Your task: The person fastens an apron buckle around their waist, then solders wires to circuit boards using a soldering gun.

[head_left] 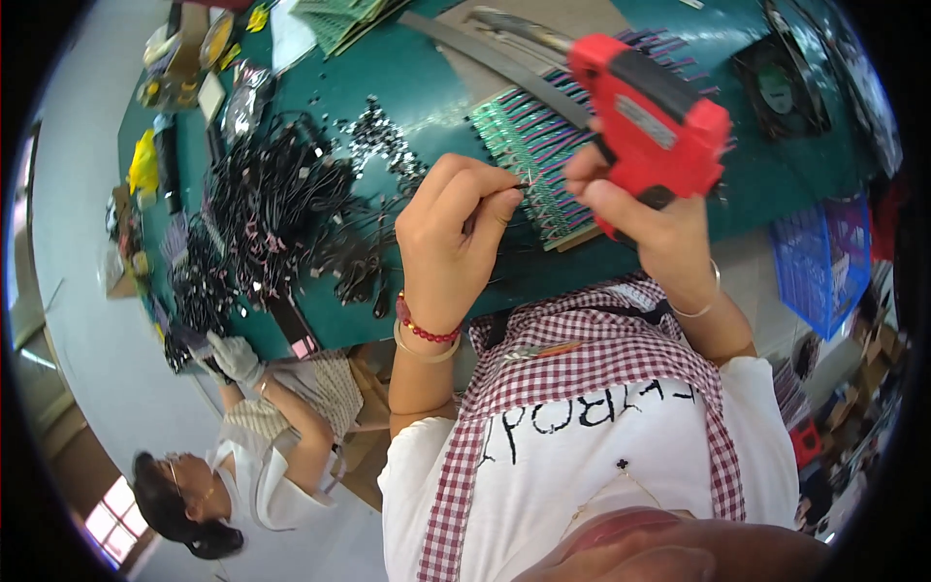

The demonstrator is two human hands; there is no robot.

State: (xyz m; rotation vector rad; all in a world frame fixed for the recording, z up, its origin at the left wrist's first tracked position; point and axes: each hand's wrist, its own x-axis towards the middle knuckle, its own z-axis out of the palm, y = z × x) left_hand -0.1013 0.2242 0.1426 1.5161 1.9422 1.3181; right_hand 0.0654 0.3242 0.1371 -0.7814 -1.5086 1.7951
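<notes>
My left hand [454,228] is closed in a pinch on a thin black wire [525,185], whose short end pokes past the fingertips. Most of that wire is hidden by the hand. Wrapped around the handle of a red and black gun-shaped power tool [645,121] is my right hand [650,218]. The tool has a metal nozzle [524,27] directed toward the far left. Between and beyond my hands lies a green circuit board panel [499,126] with rows of pink and black wires. A flat grey metal strip [504,66] lies across its far side.
Piled black cables [276,199] and scattered small shiny parts [378,136] lie left on the green table [427,82]. A black fan-like device [781,87] sits far right, above a blue basket [824,262]. At lower left, a person with a gloved hand [236,359] is at the table.
</notes>
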